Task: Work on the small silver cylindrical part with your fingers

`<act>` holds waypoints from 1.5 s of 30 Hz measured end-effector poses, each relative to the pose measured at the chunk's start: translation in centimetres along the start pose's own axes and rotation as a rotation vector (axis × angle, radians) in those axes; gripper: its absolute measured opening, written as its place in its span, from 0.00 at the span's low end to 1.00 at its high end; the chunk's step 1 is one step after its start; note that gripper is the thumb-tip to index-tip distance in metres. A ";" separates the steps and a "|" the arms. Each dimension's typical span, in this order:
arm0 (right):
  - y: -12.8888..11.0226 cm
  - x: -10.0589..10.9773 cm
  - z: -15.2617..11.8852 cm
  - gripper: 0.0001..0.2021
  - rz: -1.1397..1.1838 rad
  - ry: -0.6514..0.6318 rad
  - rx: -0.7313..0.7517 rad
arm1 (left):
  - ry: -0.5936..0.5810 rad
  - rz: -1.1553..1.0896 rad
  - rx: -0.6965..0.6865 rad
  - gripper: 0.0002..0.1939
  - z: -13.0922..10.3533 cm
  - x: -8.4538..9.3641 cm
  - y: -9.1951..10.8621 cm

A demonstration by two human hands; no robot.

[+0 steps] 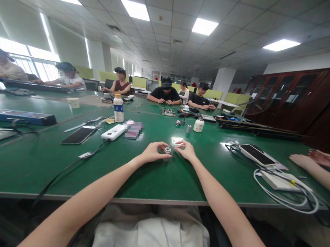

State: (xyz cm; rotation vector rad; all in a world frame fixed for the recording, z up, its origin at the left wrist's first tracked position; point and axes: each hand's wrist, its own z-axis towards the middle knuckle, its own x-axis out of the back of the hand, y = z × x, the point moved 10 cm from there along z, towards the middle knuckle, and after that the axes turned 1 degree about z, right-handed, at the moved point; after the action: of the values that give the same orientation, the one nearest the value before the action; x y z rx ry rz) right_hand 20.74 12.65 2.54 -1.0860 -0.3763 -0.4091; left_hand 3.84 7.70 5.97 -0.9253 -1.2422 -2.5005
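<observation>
My left hand point(152, 152) grips a small round whitish part point(167, 150) with dark spots on its face, between thumb and fingers, just above the green table point(156, 182). Close by on its right is my right hand point(186, 150), with thumb and forefinger curved towards the part but apart from each other. I see nothing between them. Beyond the hands stand a small metal cylinder point(188, 128) and a white patterned jar point(199, 125). Small dark metal pieces point(178, 122) lie beside them.
Left are a white power bank point(113, 132), a phone point(79, 135) and a bottle point(118, 108). Right, a white phone point(257, 155) and a white box point(285, 180) lie among looped cables. Another person's hands point(304, 160) rest at the right edge. Several people sit opposite.
</observation>
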 end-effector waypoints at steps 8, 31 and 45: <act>1.3 -1.5 0.0 0.10 -0.020 -0.104 -0.003 | -0.010 -0.005 -0.001 0.24 0.1 -0.1 -0.3; -8.6 -1.7 -2.3 0.08 0.217 -0.080 0.238 | -0.011 -0.054 -0.021 0.21 -0.1 -0.2 -0.1; -7.2 0.6 -1.7 0.11 0.195 0.100 0.143 | 0.088 0.025 0.000 0.18 0.0 1.0 0.8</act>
State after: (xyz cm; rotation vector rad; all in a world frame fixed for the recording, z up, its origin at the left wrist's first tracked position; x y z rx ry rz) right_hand 17.89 8.11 7.69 -0.9489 -0.2059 -0.2577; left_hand 3.39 7.31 7.08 -0.8159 -1.1962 -2.4935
